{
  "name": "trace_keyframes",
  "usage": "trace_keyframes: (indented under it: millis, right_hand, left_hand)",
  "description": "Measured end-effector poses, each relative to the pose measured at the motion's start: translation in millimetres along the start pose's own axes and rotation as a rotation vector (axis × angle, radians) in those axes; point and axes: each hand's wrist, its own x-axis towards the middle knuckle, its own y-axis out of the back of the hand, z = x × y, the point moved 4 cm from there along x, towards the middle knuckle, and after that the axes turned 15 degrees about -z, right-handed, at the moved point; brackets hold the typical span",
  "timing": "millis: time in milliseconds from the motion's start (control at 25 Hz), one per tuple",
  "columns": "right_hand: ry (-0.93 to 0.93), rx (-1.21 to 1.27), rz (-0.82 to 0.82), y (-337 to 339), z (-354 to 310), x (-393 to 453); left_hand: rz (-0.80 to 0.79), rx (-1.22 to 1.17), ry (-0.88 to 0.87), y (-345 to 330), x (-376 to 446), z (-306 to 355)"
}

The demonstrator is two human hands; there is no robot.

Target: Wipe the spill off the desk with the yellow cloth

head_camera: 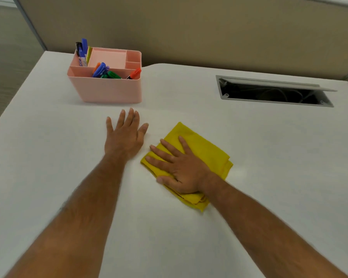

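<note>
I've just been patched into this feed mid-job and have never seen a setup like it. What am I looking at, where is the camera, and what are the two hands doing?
There is no machine here: a person is working with bare hands, and the single picture comes from a camera worn on their head, looking forward and down. The right hand lies flat, fingers spread, pressing a folded yellow cloth onto the white desk. The left hand rests palm down on the bare desk beside the cloth, holding nothing. Further back stands a pink organizer with colored markers in it, and to the right an open cable hatch is set into the desk. I cannot make out a clear spill.
</note>
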Motion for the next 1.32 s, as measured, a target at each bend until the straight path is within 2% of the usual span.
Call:
trace_keyframes:
  millis: [80, 160, 440, 640, 920, 1320]
  right_hand:
    - [0.029, -0.005, -0.008, -5, 2, -16]
    - [-0.022, 0.013, 0.001, -12, 7, -31]
    - [-0.659, 0.28, 0.069, -29, 31, -61]
    - [-0.916, 0.409, 0.11, -33, 46, -57]
    - [-1.008, 0.484, 0.104, -23, 105, -45]
    - [-1.022, 0.489, 0.076, -1, 193, -10]
  left_hand:
    - [-0.016, 0.008, 0.005, -4, -6, 1]
    - [-0.023, 0.024, 0.008, -7, -13, 3]
    - [-0.016, 0.032, 0.018, -7, -16, 3]
    - [-0.014, 0.038, 0.016, -8, -16, 4]
    - [0.053, 0.083, -0.023, 9, 0, 3]
    - [-0.01, 0.079, -0.022, -2, 24, -6]
